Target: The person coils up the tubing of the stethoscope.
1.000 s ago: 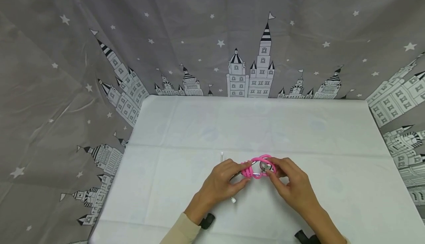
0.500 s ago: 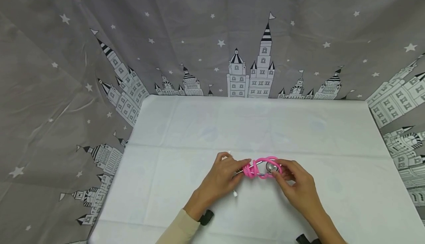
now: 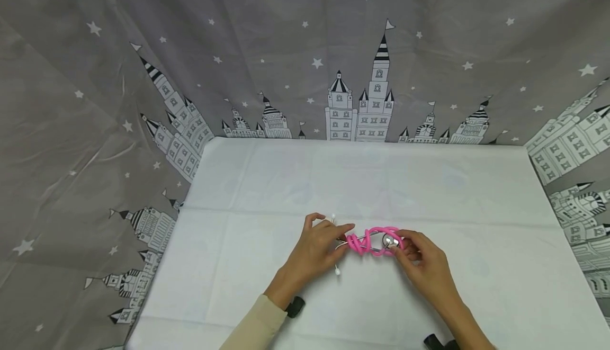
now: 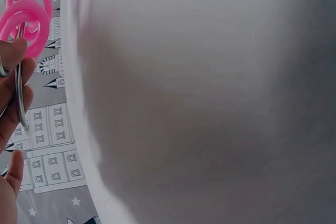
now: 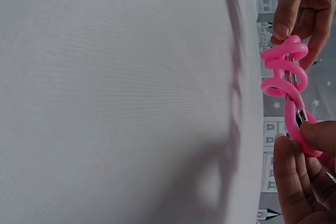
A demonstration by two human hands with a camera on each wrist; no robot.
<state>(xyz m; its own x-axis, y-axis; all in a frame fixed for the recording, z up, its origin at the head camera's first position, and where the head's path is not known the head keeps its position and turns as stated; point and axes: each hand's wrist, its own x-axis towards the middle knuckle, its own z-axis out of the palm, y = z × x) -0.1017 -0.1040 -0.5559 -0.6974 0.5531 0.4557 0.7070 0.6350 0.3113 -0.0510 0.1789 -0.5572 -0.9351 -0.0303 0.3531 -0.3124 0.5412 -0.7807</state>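
A stethoscope with pink tubing is held between both hands over the white cloth. The tubing winds in loose coils round its metal ear tubes, and the round chestpiece shows inside the loop at the right end. My left hand pinches the metal tubes just left of the coils, its index finger lifted off. White ear tips stick out on either side of that hand. With thumb and fingers, my right hand grips the pink loop beside the chestpiece.
A white cloth covers the table. Behind it and at the sides hangs a grey curtain printed with castles and stars. Black wrist-camera mounts sit under both wrists.
My right hand has moved right with the loop end, and the left hand has slid slightly left. The pink coils are more spread out, and the left index finger has risen off them.
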